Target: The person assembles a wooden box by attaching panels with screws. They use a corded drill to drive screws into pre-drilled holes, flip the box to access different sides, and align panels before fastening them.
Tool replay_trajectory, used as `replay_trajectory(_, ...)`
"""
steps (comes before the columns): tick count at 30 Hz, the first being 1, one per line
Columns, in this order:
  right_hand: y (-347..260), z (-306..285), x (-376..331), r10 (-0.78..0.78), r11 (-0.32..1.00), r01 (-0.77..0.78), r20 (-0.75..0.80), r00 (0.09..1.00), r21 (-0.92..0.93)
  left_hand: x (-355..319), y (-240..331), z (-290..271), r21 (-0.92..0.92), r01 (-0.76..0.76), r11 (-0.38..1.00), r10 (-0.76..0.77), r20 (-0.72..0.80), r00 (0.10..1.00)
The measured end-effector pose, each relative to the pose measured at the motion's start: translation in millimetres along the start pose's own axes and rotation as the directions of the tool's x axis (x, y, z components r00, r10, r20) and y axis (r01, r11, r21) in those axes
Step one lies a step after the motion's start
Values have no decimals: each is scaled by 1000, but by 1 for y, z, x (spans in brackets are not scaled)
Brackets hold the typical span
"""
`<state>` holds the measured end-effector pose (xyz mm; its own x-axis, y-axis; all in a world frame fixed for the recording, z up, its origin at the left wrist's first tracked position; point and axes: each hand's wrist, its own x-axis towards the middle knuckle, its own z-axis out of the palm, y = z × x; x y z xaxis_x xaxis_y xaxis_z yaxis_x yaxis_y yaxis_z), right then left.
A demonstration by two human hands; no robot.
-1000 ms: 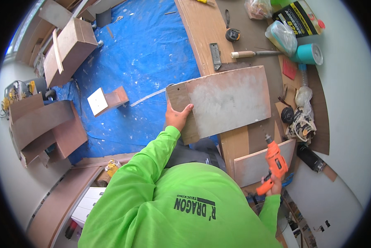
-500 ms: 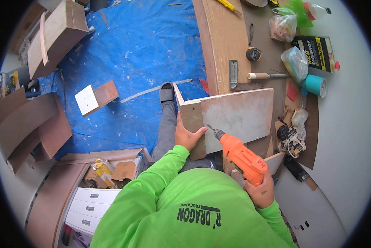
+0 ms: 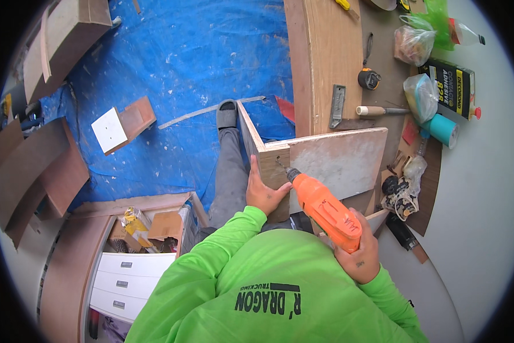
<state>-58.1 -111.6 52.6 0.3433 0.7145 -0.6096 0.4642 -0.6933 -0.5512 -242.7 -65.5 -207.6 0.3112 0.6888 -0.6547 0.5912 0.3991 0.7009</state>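
Ply assy (image 3: 331, 157) (corner-joined panels) stands in front of the torso, small dark hole in its L-end face. L hand (image 3: 266, 197) grips assy's L edge, thumb spread across the face. R hand (image 3: 358, 251) wrapped round orange power drill (image 3: 325, 208), bit pointing at assy's hole; can't tell if touching. Beyond assy, R side: tape measure (image 3: 369, 79), wood-handled tool (image 3: 374, 111). Beyond + L of assy: blue tarp (image 3: 182, 57). Near-L of assy: white drawer unit (image 3: 139, 280).

from my end i see a blue tarp (image 3: 182, 57), a white drawer unit (image 3: 154, 266) at lower left, and a tape measure (image 3: 369, 79) above a wooden-handled tool (image 3: 371, 110) near a teal cylinder (image 3: 441, 131).
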Motion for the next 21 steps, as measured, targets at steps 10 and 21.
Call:
replay_trajectory(10, -3, -2, 3, 35, 998, -35, -12, 999, -48, 1, 5, -2, -5, 30, 1000, -30, 17, 999)
replay_trajectory(21, -4, -9, 7, 22, 997, -22, -9, 1000, -68, 1, 7, -5, -23, 46, 999, -45, 39, 998)
